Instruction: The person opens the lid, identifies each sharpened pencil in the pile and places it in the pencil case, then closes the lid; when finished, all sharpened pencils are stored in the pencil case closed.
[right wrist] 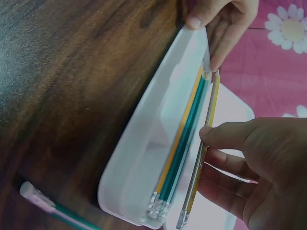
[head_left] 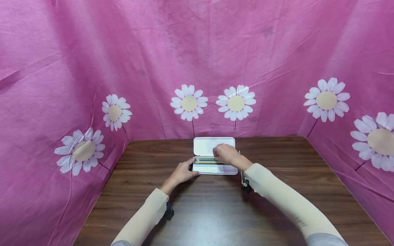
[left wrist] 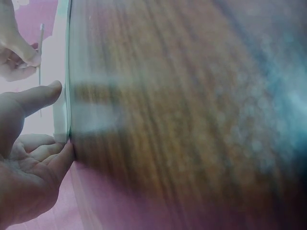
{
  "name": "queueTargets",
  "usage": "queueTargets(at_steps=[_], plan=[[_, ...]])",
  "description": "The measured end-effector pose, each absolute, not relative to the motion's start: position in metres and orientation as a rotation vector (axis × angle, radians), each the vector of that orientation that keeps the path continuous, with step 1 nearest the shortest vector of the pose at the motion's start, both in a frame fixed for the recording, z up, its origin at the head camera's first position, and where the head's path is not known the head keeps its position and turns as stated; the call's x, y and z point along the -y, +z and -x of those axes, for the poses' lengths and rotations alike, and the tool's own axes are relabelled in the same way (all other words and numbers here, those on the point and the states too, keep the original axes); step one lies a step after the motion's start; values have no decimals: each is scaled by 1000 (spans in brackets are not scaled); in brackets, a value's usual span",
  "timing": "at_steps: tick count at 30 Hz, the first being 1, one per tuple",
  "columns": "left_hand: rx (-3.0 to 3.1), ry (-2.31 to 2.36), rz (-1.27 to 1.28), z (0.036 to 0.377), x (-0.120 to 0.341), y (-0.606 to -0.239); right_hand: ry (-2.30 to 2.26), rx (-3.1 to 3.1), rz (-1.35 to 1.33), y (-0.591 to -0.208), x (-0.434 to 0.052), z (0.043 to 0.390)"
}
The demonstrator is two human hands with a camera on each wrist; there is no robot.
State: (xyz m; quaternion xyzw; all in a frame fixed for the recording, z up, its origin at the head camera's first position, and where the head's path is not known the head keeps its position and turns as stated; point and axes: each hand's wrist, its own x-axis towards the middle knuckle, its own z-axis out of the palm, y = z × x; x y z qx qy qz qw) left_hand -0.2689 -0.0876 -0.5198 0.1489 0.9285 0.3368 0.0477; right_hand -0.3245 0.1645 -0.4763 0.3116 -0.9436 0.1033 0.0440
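Holding a pencil (right wrist: 199,163) beside the case (right wrist: 144,158).

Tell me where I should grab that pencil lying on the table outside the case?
Probably pinch the loose pencil by its bare middle shaft from above. It lies flat on the wooden table, apart from the pencil case, so nothing blocks its sides. Its eraser end is a shorter, less steady hold.

One white pencil case (head_left: 212,147) lies open; three pencils (right wrist: 180,143) sit inside it, a fourth pencil (right wrist: 201,158) is above its edge, one more (right wrist: 57,208) lies on the one table (head_left: 277,205); six daisies (head_left: 189,102) show
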Motion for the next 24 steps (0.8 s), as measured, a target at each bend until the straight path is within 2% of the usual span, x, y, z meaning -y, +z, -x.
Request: queueTargets(at_steps=[24], plan=[[-2823,1054,-450,267,88,-518,313,2805,-940,-497,-164,322]])
